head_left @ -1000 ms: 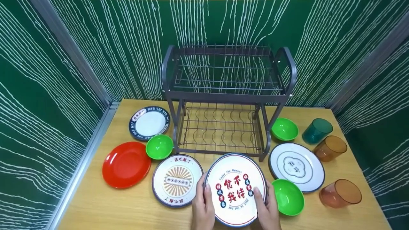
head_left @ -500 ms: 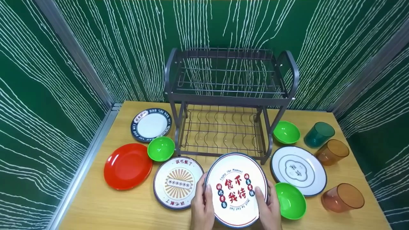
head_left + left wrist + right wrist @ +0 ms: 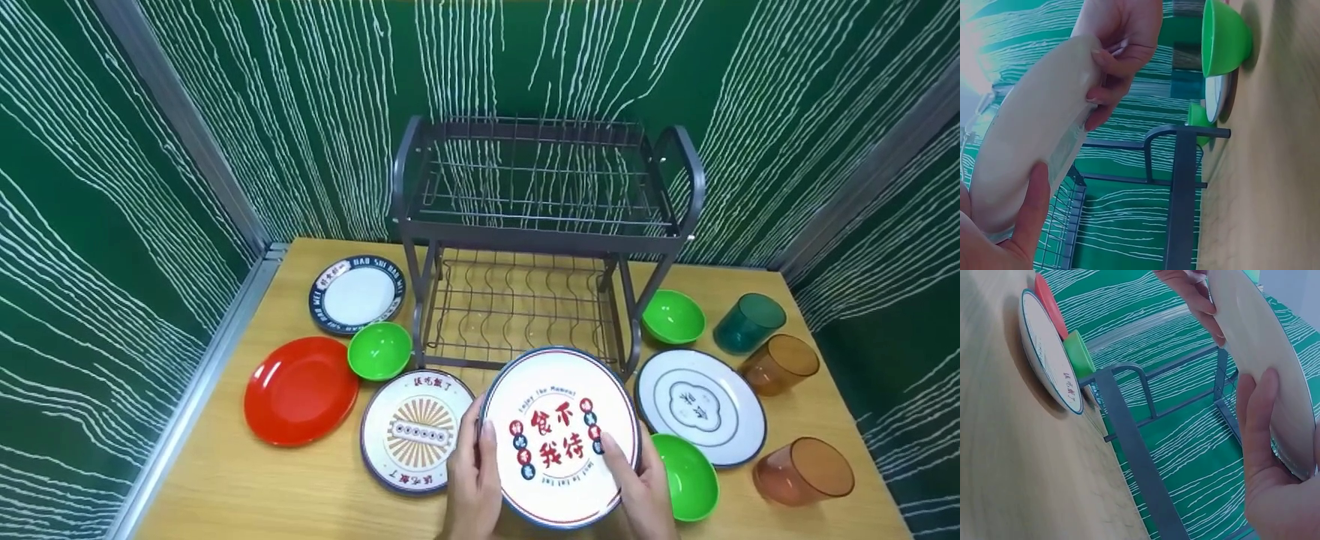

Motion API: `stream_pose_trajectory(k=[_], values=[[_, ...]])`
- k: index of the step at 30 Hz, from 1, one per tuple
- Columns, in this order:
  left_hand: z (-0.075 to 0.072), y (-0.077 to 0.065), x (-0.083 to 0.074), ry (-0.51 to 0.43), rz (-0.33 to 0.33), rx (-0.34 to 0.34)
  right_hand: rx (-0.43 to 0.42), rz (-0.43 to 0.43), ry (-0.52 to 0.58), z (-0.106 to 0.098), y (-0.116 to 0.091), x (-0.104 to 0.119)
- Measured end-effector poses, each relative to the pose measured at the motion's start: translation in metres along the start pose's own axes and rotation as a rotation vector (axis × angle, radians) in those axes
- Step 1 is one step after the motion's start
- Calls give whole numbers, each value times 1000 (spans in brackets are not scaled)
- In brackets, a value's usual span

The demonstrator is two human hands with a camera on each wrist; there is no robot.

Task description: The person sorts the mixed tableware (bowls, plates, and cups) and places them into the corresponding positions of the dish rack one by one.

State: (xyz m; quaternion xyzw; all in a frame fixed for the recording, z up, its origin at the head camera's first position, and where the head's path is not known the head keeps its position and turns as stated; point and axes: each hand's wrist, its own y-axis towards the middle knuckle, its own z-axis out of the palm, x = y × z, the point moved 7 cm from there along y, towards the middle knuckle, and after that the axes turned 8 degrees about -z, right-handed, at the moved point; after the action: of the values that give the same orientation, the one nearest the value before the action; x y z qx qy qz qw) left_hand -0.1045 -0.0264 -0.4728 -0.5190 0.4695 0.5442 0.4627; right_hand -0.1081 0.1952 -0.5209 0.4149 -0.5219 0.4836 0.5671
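A round white plate [image 3: 559, 495] with a blue rim and red Chinese characters is held up between both hands in the head view, tilted toward me. My left hand [image 3: 474, 480] grips its left edge, thumb over the face and fingers behind. On the opposite edge my right hand [image 3: 643, 484] grips it the same way. Both wrist views show the pale underside of the plate [image 3: 1027, 135] raised above the table, with fingertips pressed against it. Behind it stands a dark two-tier dish rack [image 3: 547, 234], and a sunburst-patterned plate [image 3: 386, 461] lies just left.
Left on the wooden table [image 3: 217, 472] lie a red plate [image 3: 300, 390], a navy-rimmed plate [image 3: 358, 292] and a green bowl [image 3: 379, 351]. Right are a white plate [image 3: 731, 427], green bowls [image 3: 686, 480], a teal cup [image 3: 750, 322] and orange cups [image 3: 802, 471]. Green walls surround the table.
The held plate has moved slightly up and to the right with both hands, and now overlaps the rack's lower front edge more. The head view has shifted a little; the other dishes stay put.
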Motion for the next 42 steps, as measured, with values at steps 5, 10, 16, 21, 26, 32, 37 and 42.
stream_pose_trajectory(k=[5, 10, 16, 21, 26, 32, 37, 42], values=[[1, 6, -4, -36, 3, 30, 0, 21, -55, -2, 2, 8], [3, 14, -12, -41, 29, 63, -8, 43, -51, -2, 7, 20], [2, 22, -42, 24, 147, 94, -33, 67, -123, -4, 17, 38], [-5, 29, -66, 81, 200, 96, -37, 69, -194, -3, 26, 50], [-14, 39, -71, 48, 206, 99, -38, 0, -215, -4, 33, 63], [-27, 59, -61, 47, 227, 17, -39, -90, -228, -2, 40, 79], [-42, 83, -34, 72, 235, -101, -44, -123, -232, -3, 45, 93], [-57, 95, -24, 92, 261, -182, -62, -168, -250, -3, 48, 109]])
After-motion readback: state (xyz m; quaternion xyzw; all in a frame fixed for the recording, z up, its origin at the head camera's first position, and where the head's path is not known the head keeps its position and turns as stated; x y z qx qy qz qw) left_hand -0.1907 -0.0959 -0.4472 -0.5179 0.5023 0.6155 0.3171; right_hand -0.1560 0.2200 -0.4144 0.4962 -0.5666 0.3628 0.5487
